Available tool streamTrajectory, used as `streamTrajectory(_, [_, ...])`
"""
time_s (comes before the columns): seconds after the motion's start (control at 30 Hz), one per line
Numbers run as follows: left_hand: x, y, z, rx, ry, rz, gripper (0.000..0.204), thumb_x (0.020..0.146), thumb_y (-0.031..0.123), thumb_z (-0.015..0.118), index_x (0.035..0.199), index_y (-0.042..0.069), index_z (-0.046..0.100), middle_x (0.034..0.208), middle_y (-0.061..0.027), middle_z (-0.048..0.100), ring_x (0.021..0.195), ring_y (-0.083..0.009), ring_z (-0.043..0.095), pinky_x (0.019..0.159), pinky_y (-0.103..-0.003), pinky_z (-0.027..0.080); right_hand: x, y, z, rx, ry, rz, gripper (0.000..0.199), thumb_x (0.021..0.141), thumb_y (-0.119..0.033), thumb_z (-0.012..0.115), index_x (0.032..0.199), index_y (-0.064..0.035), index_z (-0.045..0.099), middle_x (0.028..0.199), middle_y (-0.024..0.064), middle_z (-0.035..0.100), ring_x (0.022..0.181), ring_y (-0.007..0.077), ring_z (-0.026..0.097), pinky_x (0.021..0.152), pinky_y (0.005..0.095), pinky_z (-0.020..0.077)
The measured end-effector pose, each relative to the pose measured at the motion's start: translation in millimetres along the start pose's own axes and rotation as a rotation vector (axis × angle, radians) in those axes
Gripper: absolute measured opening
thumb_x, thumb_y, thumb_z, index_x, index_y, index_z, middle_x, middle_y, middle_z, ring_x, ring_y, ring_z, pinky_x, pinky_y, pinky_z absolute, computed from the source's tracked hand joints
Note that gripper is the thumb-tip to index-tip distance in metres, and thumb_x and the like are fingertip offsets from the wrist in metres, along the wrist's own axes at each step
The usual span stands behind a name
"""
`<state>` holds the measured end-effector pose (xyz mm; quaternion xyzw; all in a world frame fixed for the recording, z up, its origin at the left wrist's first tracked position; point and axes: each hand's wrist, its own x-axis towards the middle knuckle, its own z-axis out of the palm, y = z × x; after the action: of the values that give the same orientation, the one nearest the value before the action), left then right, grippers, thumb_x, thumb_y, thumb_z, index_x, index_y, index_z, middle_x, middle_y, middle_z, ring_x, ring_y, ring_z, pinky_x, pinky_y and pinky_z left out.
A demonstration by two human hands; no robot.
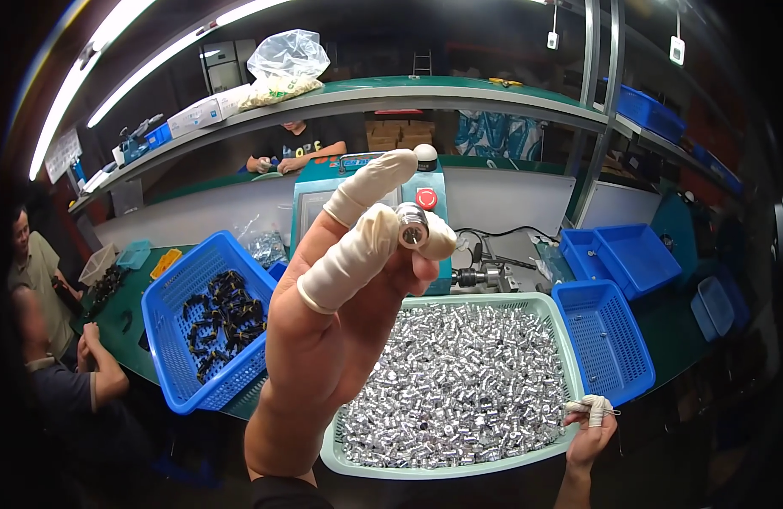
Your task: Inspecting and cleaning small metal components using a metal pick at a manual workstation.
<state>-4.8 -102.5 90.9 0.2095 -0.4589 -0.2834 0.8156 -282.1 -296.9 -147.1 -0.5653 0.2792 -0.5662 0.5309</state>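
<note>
My left hand (336,314), raised in front of the bench, has white rubber cots on its fingers. Pinched between its fingertips is a small silver cylindrical metal part (412,226), its hollow end facing me with something like a pin inside. Below and behind this hand, a pale green basket (568,339) holds a heap of similar silver metal parts (459,382). At the basket's right front corner is my right hand (591,428), also wearing white finger cots. Its fingers are closed round a thin metal-looking item, too small to identify.
A blue basket (158,339) with black and yellow parts stands left. More blue bins (633,254) and a blue basket (603,343) are at right. Behind my left hand is a teal machine (442,191) with a red button. A shelf (366,97) crosses above; people sit left and opposite.
</note>
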Motion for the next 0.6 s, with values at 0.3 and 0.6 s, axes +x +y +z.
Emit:
streamTrajectory(0.3, [-7, -3, -3, 0.005, 0.030, 0.017, 0.053, 0.099, 0.022, 0.048, 0.142, -0.006, 0.036, 0.102, -0.0149, 0.063, 0.085, -0.0190, 0.051, 0.078, -0.033, 0.037, 0, -2, 0, -0.040, -0.028, -0.023, 0.029, 0.102, -0.020, 0.042, 0.092, 0.0022, 0.058, 0.074, 0.0132, 0.065, 0.053, 0.0146, 0.058, 0.050, 0.0255, 0.0485])
streamTrajectory(0.6, [-10, -20, 10, 0.563, 0.179, 0.224, 0.058, 0.089, 0.010, 0.066, 0.139, -0.003, 0.040, 0.099, -0.0109, 0.062, 0.089, -0.0151, 0.057, 0.081, -0.028, 0.043, -4, -1, -1, -0.011, -0.035, -0.013, 0.031, 0.103, -0.022, 0.042, 0.092, 0.0028, 0.058, 0.074, 0.0137, 0.066, 0.054, 0.0151, 0.059, 0.050, 0.0259, 0.0491])
